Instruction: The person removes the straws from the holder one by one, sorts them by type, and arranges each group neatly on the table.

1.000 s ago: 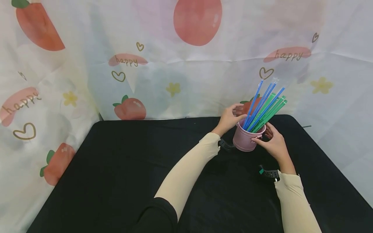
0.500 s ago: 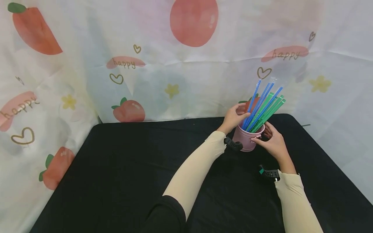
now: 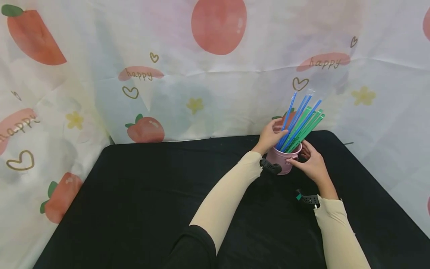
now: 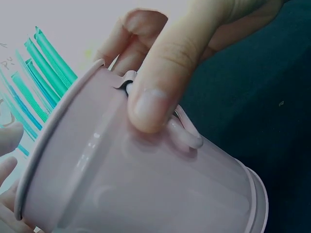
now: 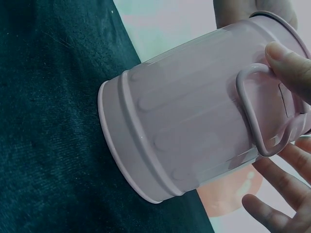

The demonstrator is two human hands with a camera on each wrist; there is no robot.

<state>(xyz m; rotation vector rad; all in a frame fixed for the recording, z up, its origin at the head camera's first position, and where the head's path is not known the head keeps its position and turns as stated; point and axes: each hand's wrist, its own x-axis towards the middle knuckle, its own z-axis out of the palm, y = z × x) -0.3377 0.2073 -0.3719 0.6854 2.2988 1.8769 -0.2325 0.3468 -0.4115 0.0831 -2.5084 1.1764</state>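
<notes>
A pink pail (image 3: 280, 157) with small side handles stands near the back right of the black table. Several blue straws (image 3: 289, 117) and green straws (image 3: 310, 129), some in clear wrap, lean out of its top. My left hand (image 3: 267, 136) holds its left side, the thumb (image 4: 153, 104) over the side handle and the fingers behind. From the other side my right hand (image 3: 312, 164) grips the pail near the rim, with the thumb at the right handle (image 5: 250, 111). The right fingers reach around the back, partly hidden.
The black cloth-covered table (image 3: 144, 194) stretches to the left and front. A white curtain (image 3: 228, 89) with peach prints hangs close behind its back edge. Black straps with small devices (image 3: 307, 199) sit at both wrists.
My left hand has moved right, closer against the pail. My right hand keeps its place at the pail. The whole view has shifted slightly.
</notes>
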